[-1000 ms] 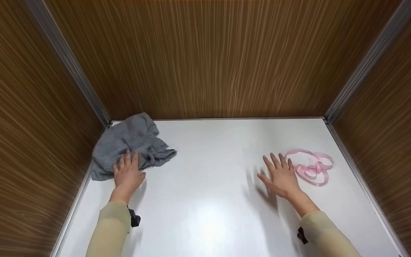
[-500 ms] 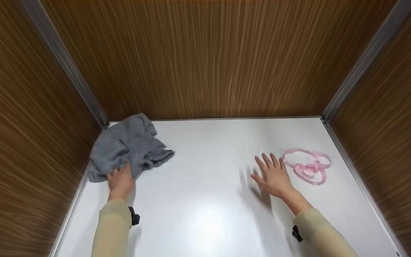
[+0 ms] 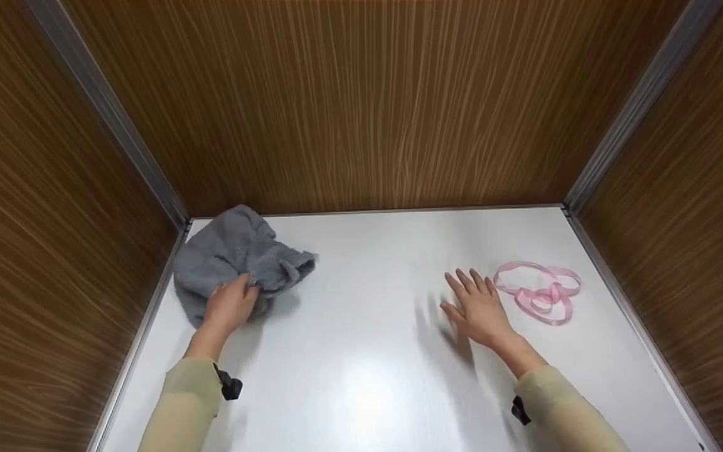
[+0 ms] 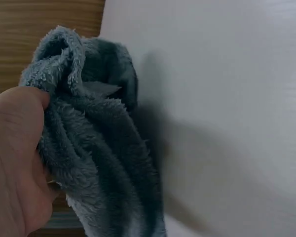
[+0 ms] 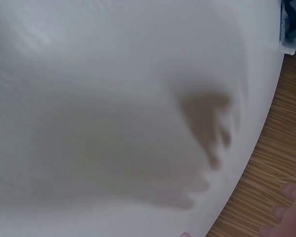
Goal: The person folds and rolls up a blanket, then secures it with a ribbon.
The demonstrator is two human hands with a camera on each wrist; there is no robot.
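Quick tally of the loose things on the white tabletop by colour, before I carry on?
Grey: 1, the fluffy grey terry cloth, gripped by the left hand.
Pink: 1, the looped pink satin ribbon, beside the right hand.
Total: 2.

No readable text, label, brand, number or sign anywhere: not on towel, ribbon, white tabletop or wood-grain walls.

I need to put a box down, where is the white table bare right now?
The widest bare patch of the white table lies between the left hand and right hand, running to the back wall. It is crowded at the left-back corner with the grey towel, and right of the right hand with the pink ribbon.
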